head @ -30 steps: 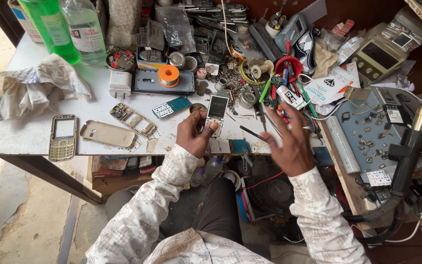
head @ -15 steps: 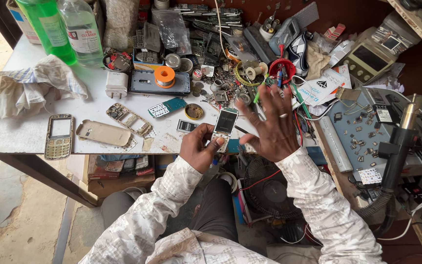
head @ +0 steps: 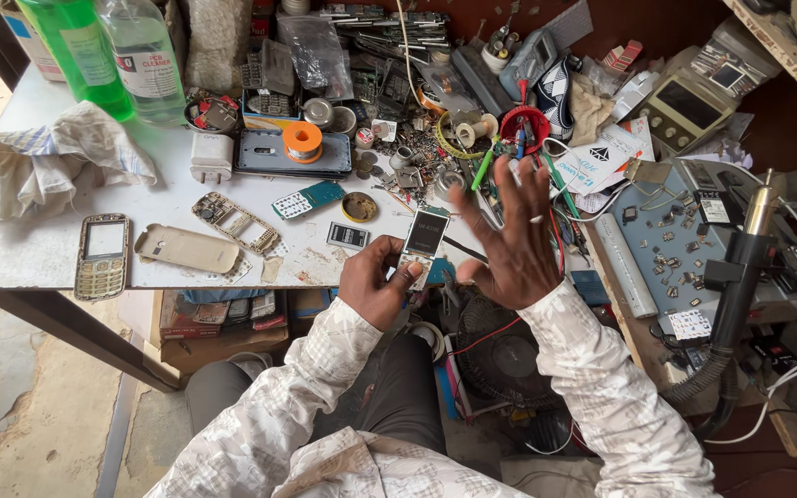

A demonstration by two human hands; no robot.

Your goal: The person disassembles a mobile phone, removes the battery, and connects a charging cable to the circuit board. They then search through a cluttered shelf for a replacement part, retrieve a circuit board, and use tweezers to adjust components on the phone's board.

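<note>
I'm gripping a small phone point(head: 423, 242) in my left hand point(head: 375, 281), holding my right hand point(head: 509, 244) open with fingers spread, hovering over the cluttered counter point(head: 39, 249)

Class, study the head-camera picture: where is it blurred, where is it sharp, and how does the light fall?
Head view: the raised right hand is smeared by motion blur at its fingertips; the left hand and the small dark-screened phone in its grip are sharper. Soft daylight brightens the white tabletop at left, while the red-brown recess at right lies dimmer. Edges bow slightly, wide-angle.
</note>
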